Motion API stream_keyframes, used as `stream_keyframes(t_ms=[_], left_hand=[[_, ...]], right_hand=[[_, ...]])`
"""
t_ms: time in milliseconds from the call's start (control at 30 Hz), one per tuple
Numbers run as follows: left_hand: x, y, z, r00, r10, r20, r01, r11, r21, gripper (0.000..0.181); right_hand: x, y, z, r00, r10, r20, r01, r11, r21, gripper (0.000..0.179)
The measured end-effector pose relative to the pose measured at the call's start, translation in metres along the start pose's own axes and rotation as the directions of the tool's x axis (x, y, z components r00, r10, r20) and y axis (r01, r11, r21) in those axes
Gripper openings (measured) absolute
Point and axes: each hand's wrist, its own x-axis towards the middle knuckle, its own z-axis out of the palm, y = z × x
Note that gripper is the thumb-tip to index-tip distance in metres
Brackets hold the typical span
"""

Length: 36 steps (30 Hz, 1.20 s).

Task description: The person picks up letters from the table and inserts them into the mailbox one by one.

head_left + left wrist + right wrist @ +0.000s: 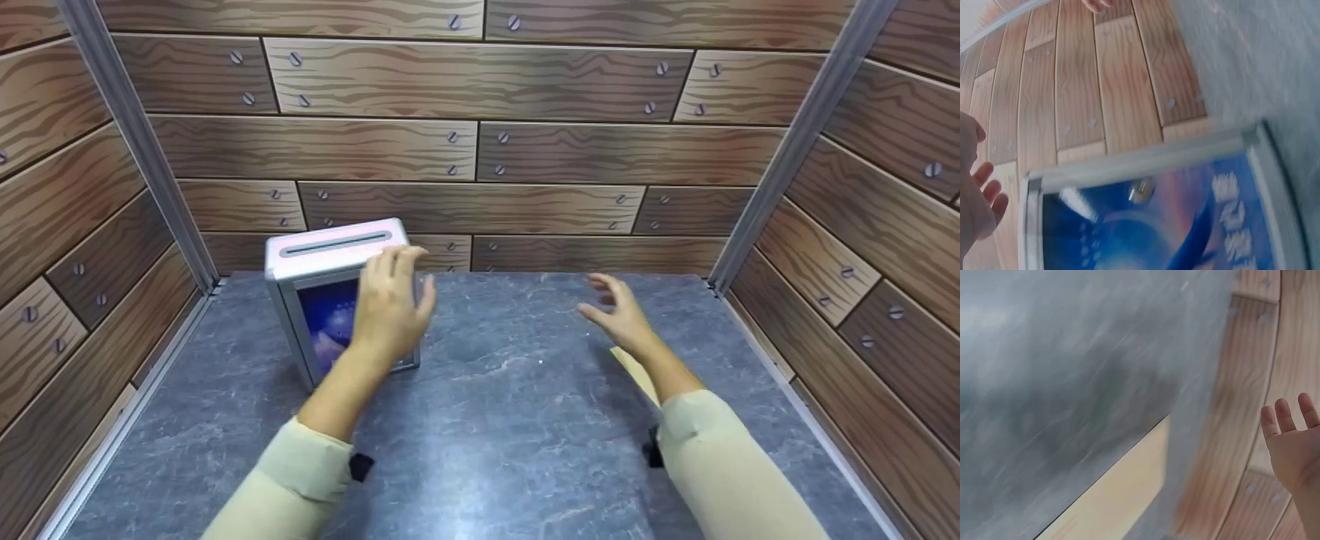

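Left on the tabletop (495, 427), upright, stood the slotted box (328, 307), its slot (336, 244) running crossways, and the left hand (390, 307) was nearer it, fingers loose and empty before its upper right corner, contact unclear! Across the gap, the right hand (622, 319) hung open-fingered, holding nothing, a yellow card (634, 373) slanting behind its wrist toward the sleeve (724, 457).

Slotted box (321, 300) and pale yellow sheet (1129, 478) on a grey tabletop (495, 420).
The box stands upright at left near the left hand (388, 309), silver-edged, with a long slot (336, 244) in its pale top and a blue printed front. The sheet, straight-edged, lies at right near the right hand (624, 321), partly hidden in the head view.
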Motion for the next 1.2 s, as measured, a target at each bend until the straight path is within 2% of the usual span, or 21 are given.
stream_keyframes(t_ms=[133, 233, 367, 533, 633, 733, 833, 900, 967, 1100, 1200], left_hand=[[-0.007, 0.007, 0.021, 0.999, 0.028, 0.031, -0.024, 0.994, -0.109, 0.040], [-0.012, 0.013, 0.037, 0.997, 0.027, 0.067, -0.013, 0.980, -0.197, 0.048], [-0.019, 0.023, 0.062, 0.987, -0.008, 0.159, 0.056, 0.953, -0.299, 0.058], [-0.027, 0.038, 0.097, 0.958, -0.060, 0.281, 0.170, 0.906, -0.387, 0.064], [-0.031, 0.045, 0.117, 0.928, -0.110, 0.357, 0.273, 0.851, -0.449, 0.063], [-0.034, 0.052, 0.136, 0.882, -0.167, 0.440, 0.392, 0.778, -0.491, 0.062], [-0.039, 0.061, 0.155, 0.841, -0.192, 0.505, 0.464, 0.735, -0.494, 0.062], [-0.041, 0.068, 0.166, 0.821, -0.189, 0.538, 0.487, 0.725, -0.488, 0.063], [-0.044, 0.078, 0.176, 0.795, -0.174, 0.581, 0.509, 0.712, -0.483, 0.063], [-0.048, 0.100, 0.197, 0.752, -0.124, 0.648, 0.528, 0.701, -0.479, 0.064], [-0.054, 0.115, 0.214, 0.716, -0.109, 0.690, 0.558, 0.683, -0.471, 0.061]], right_hand=[[-0.024, 0.026, -0.028, 0.993, 0.114, 0.002, -0.114, 0.993, -0.001, 0.078], [-0.044, 0.044, -0.048, 0.980, 0.201, -0.001, -0.201, 0.979, -0.028, 0.083], [-0.068, 0.065, -0.071, 0.955, 0.295, -0.007, -0.295, 0.952, -0.087, 0.086], [-0.095, 0.083, -0.098, 0.914, 0.404, 0.022, -0.395, 0.904, -0.164, 0.094], [-0.106, 0.090, -0.109, 0.889, 0.457, 0.030, -0.443, 0.875, -0.195, 0.097], [-0.115, 0.097, -0.115, 0.867, 0.496, 0.052, -0.478, 0.856, -0.199, 0.097], [-0.127, 0.106, -0.119, 0.844, 0.530, 0.085, -0.507, 0.839, -0.200, 0.095], [-0.133, 0.112, -0.121, 0.834, 0.540, 0.117, -0.512, 0.835, -0.202, 0.093], [-0.139, 0.116, -0.123, 0.830, 0.541, 0.137, -0.516, 0.837, -0.180, 0.090], [-0.145, 0.122, -0.126, 0.842, 0.521, 0.140, -0.508, 0.853, -0.117, 0.087], [-0.148, 0.122, -0.126, 0.839, 0.528, 0.130, -0.515, 0.849, -0.120, 0.090]])
